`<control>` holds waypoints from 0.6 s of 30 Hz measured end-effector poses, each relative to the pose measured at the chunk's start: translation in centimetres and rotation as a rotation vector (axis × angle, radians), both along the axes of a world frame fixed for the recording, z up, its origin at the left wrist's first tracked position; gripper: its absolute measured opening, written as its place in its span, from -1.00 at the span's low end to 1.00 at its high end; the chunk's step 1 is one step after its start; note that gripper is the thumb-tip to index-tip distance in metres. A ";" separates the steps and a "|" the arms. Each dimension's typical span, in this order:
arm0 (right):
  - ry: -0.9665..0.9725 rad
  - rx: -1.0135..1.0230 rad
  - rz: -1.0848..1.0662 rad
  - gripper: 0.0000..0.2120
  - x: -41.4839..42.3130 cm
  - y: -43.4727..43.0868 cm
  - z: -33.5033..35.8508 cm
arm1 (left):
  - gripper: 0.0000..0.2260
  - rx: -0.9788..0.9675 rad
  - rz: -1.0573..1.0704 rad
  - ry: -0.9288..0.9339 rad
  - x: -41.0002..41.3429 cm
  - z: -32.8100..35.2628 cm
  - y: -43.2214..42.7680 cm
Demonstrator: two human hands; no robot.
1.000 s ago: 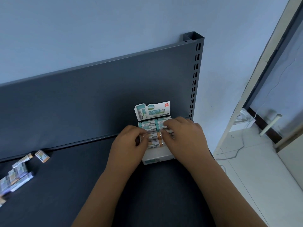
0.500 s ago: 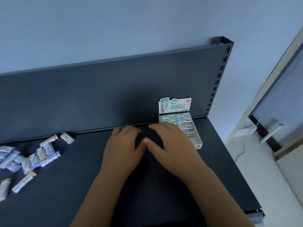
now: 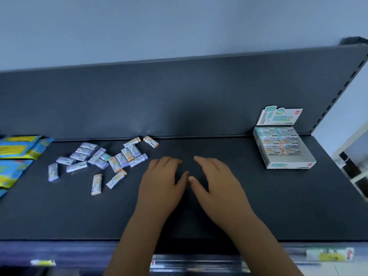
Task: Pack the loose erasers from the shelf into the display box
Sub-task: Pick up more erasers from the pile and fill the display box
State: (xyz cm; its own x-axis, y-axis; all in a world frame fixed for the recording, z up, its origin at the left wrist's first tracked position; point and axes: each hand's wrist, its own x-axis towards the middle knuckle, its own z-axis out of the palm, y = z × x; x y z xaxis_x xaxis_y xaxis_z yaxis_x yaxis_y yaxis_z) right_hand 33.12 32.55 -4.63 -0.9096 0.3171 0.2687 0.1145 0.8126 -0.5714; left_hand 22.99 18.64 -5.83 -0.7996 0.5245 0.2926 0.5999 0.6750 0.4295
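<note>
Holding nothing, L hand (image 3: 161, 183), R hand (image 3: 216, 182)

Far left, blue-and-yellow packets (image 3: 18, 150) lie overlapping, cut off by the frame edge. Behind, a dark grey back panel (image 3: 159, 96) rises against a pale blue wall (image 3: 159, 26), with its slotted upright (image 3: 342, 86) at right. Down front, a blurred green-and-yellow price label (image 3: 329, 253) sits on the rail, its print unreadable.

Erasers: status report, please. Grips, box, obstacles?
Left grip, right grip open, empty, side by side. Erasers loose at left. Box far right, rows inside. Nothing in the way.
</note>
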 end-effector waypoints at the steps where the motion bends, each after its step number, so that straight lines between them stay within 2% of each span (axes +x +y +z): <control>1: -0.002 -0.004 0.004 -0.51 0.1 -0.6 -0.2 | -0.71 0.005 0.000 0.007 0.0 -0.1 -0.6; 10: -0.009 -0.019 0.052 -0.50 1.9 -0.6 -0.3 | -0.68 -0.035 0.047 -0.014 2.4 0.0 -1.5; 18: 0.017 -0.134 0.084 -0.51 3.0 2.6 -0.8 | -0.64 -0.111 0.068 0.017 3.9 0.9 -0.2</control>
State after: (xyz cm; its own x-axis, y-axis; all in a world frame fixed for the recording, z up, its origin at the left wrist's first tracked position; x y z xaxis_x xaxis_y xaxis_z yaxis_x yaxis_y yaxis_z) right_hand 36.09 35.17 -5.39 -0.9302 0.2739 0.2442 0.0389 0.7352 -0.6767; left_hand 26.88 18.39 -4.92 -0.8299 0.4991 0.2493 0.5576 0.7573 0.3399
